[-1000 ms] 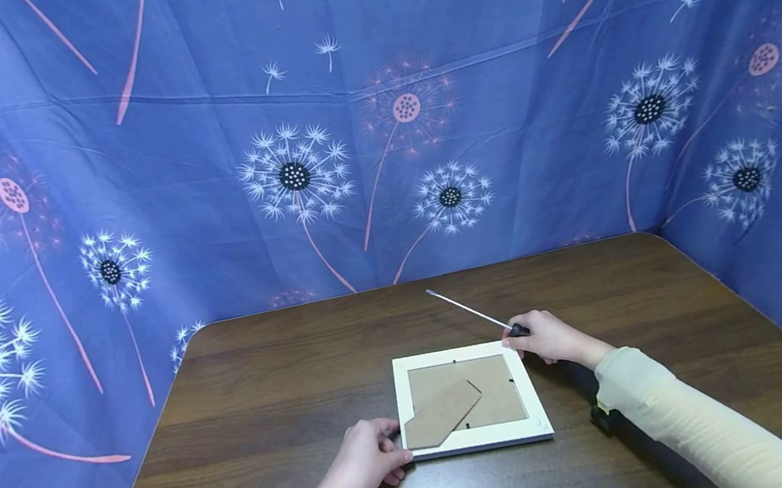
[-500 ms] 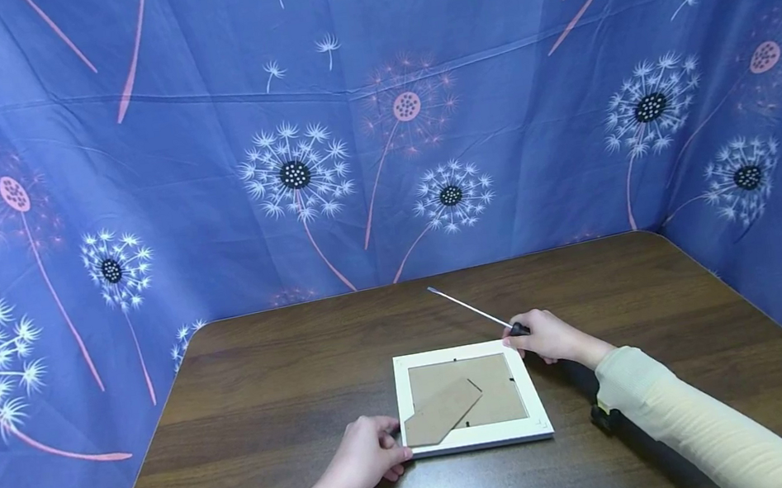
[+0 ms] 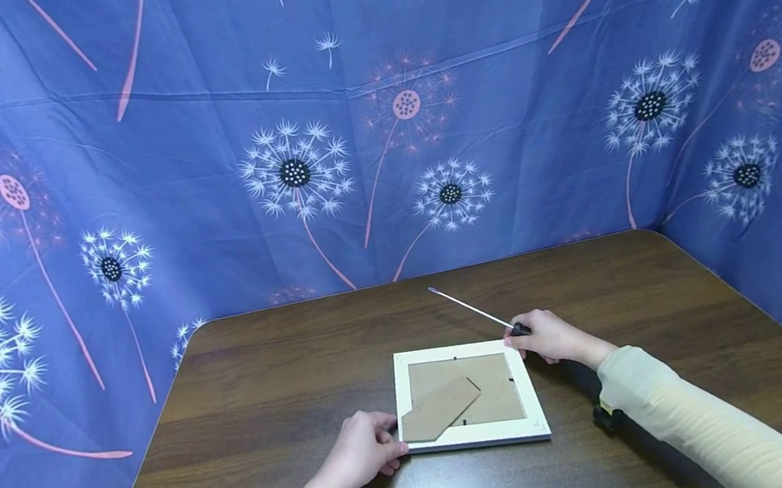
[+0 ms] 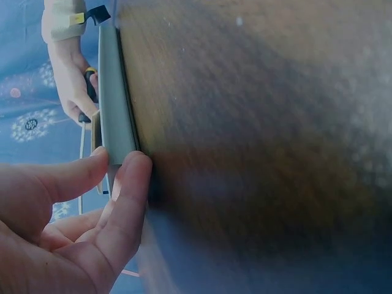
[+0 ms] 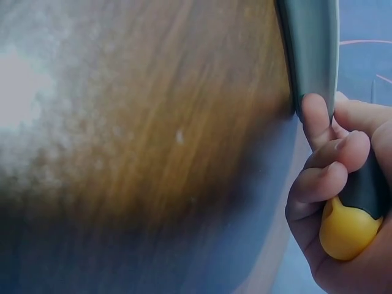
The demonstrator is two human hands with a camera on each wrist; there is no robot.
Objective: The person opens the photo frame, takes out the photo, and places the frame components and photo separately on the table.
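Note:
A white picture frame (image 3: pixel 496 431) lies back side up, with a brown backing board (image 3: pixel 501 405) and a cardboard easel stand (image 3: pixel 440 410) slanting across it. Thumb and fingers of my left hand (image 3: pixel 352 456) pinch its near left corner; the left wrist view shows the frame's grey side edge (image 4: pixel 115 92) between them. My right hand (image 3: pixel 554 338) grips a screwdriver (image 3: pixel 471 308), its long shaft pointing to the far left. In the right wrist view, fingers curl round the black and yellow handle (image 5: pixel 349 229), while thumb and index finger hold the frame's far right corner.
The dark wooden table (image 3: pixel 289 375) extends on all sides of the frame. A blue cloth (image 3: pixel 202 179) printed with dandelions hangs behind it and along both sides. A black strap piece (image 3: pixel 606 419) shows under the right sleeve.
The picture frame has shifted very slightly to the left, together with my left hand. My right hand keeps its hold on the screwdriver and the far corner.

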